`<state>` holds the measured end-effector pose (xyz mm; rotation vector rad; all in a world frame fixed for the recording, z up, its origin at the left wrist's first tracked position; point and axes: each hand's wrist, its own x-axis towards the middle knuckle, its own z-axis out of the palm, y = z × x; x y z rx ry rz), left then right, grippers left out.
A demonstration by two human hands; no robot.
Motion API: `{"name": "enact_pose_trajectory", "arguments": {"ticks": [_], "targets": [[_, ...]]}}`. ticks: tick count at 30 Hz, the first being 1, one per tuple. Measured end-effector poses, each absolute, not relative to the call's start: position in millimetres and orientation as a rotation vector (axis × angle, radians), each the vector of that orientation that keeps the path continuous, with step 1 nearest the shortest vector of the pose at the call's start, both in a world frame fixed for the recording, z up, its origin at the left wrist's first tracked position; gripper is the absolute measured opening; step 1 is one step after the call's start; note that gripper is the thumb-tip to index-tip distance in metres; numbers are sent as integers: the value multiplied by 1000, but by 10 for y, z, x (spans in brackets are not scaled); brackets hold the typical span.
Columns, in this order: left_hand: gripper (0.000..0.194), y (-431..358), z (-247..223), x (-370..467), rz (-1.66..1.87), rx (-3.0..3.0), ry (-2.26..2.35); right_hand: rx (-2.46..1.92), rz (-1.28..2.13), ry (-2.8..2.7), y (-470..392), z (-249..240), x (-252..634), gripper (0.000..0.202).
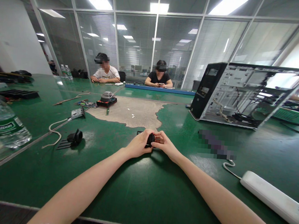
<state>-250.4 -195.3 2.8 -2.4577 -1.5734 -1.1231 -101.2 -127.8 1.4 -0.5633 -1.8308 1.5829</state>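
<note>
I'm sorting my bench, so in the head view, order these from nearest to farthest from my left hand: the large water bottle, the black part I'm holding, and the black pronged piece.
1. Black part: held between the left hand and right hand.
2. Black pronged piece: lying to the left.
3. Large water bottle: farther left, at the picture's edge.

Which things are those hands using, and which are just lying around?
In use:
small black part, held in left hand and right hand

Lying about, it seems:
water bottle
open computer case
white power strip
black slatted piece (might belong; can't tell)
</note>
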Motion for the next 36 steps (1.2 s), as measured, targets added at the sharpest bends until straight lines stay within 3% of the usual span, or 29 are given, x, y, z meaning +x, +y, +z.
{"name": "enact_pose_trajectory", "arguments": {"ticks": [36], "targets": [[61,-1931,10,-2514,-1132,-2459,-1540,-536,1591,-1821,-1297,36,-1009,27]]}}
